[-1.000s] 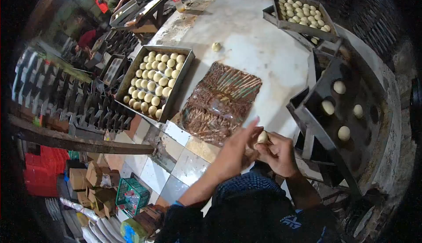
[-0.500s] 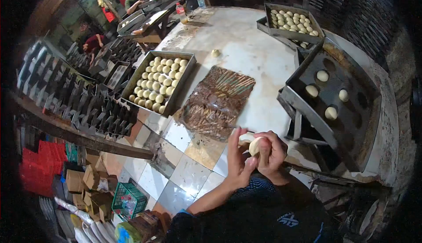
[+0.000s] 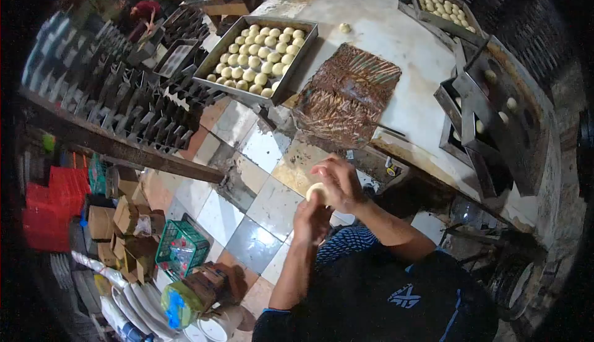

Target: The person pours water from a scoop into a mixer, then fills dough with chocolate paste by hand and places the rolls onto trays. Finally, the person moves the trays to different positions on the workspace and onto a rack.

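Note:
Both hands meet in front of the body, over the tiled floor, around a pale dough ball (image 3: 317, 192). My left hand (image 3: 311, 219) holds the ball from below, its thumb against it. On the ball's right side is my right hand (image 3: 341, 183), its fingers curved and close together. Ahead lies a brown, smeared mat (image 3: 349, 94) on the white table (image 3: 421, 64). One dough ball (image 3: 344, 28) sits just beyond the mat. Rows of dough balls fill a metal tray (image 3: 302, 57) left of the mat.
Dark trays (image 3: 520, 156) with a few balls are stacked at right; a fuller tray (image 3: 473, 29) stands behind them. Metal pieces fill the left rack (image 3: 117, 101). Cartons (image 3: 127, 215) and a green crate (image 3: 201, 243) stand lower left. A person (image 3: 146, 11) is upper left.
The view has turned, so table and trays appear shifted up and right. Both hands, with the dough ball, have moved left, away from the table edge, and turned.

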{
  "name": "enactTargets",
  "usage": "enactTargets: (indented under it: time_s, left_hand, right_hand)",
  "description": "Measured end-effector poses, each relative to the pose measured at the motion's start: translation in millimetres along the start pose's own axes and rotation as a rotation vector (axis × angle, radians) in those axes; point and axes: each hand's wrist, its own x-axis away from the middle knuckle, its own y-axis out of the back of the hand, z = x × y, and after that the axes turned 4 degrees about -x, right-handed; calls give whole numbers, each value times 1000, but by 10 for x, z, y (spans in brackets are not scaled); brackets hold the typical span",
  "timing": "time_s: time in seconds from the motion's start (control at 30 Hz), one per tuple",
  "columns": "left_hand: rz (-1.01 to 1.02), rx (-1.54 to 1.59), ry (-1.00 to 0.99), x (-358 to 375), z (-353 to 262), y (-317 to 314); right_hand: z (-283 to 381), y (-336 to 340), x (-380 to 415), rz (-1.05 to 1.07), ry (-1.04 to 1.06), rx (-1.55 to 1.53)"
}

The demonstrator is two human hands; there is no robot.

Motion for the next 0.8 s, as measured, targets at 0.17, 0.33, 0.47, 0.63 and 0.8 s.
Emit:
enactTargets:
  time_s: [0.17,0.33,0.47,0.63,0.8]
  left_hand:
    - [293,88,79,-221,-113,132]
    - [438,26,-59,-496,-443,-13]
    - [245,-126,-140,-755,-696,110]
    - [103,-119,-210,-1183,-887,106]
    - [151,-122,-235,-1451,-938,-125]
  right_hand:
    - [-770,646,-113,-128,-295,371]
    - [-1760,1663,-154,6,-87,1081]
    - [-1400,1562,-437,161,-256,932]
    - [-1443,1320,-887,270,-269,867]
    - [-1593,1024,-1417,309,-286,944]
